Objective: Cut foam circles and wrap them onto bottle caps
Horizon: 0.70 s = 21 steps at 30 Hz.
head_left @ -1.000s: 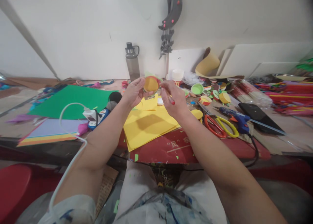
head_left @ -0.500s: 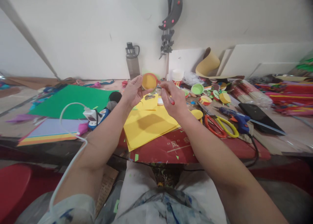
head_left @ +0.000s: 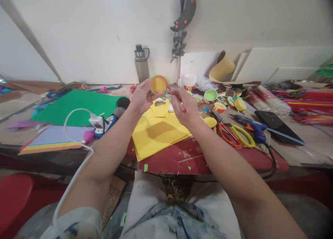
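Observation:
My left hand (head_left: 142, 99) grips a shallow round paper-cup piece (head_left: 158, 85) by its left side, raised above the table. Its face is yellow inside a red-orange rim, and a bit of light green shows behind the top edge. Just to the right, my right hand (head_left: 187, 106) is closed around a red pen (head_left: 184, 109), its red end poking out below the fingers. The pen's tip is close to the rim; whether it touches, I cannot tell. Beneath both hands lie yellow paper sheets (head_left: 158, 134) and a smaller yellow piece with a cut-out hole (head_left: 160, 111).
Right of my arm lie scissors (head_left: 235, 134) with red and yellow handles, a blue glue gun (head_left: 256, 129) and a black phone (head_left: 278, 126). Several cut cup pieces (head_left: 210, 95) sit behind. At left are green paper (head_left: 78, 107) and a cabled power strip (head_left: 104, 126). A bottle (head_left: 142, 67) stands behind.
The cup piece has risen slightly and turned a little in my left hand, and more of the holed yellow paper below shows. My right hand keeps its grip on the pen.

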Available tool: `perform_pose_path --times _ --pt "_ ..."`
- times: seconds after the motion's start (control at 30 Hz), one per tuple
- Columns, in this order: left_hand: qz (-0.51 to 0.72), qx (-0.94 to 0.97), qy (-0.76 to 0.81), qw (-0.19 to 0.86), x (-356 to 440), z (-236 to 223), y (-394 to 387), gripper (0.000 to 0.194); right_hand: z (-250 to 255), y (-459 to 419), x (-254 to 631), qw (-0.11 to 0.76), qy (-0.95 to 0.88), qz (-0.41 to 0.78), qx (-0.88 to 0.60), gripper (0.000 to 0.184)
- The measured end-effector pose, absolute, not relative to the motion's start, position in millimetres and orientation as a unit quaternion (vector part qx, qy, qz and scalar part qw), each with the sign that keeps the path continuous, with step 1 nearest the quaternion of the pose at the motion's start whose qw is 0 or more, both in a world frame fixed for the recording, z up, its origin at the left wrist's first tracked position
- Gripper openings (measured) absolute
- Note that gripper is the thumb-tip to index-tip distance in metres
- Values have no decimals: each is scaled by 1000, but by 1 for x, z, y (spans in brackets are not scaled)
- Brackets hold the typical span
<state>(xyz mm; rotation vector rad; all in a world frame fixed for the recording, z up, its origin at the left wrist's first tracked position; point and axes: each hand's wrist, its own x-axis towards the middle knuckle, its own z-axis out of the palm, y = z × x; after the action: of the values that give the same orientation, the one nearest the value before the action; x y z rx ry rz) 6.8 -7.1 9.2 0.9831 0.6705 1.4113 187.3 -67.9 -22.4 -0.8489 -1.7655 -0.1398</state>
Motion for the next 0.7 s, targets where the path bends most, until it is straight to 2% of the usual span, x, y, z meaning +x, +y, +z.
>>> perform_pose_path --times 0.43,0.63,0.7 --pt "614 437 271 599 5 8 -6 29 -21 -72 184 543 -753 -40 -369 15" --pt "610 440 266 603 5 9 -7 41 -21 -73 183 558 -744 -18 -368 16" --pt "613 439 277 595 5 9 -6 39 -20 -74 183 570 -732 -9 -372 17"
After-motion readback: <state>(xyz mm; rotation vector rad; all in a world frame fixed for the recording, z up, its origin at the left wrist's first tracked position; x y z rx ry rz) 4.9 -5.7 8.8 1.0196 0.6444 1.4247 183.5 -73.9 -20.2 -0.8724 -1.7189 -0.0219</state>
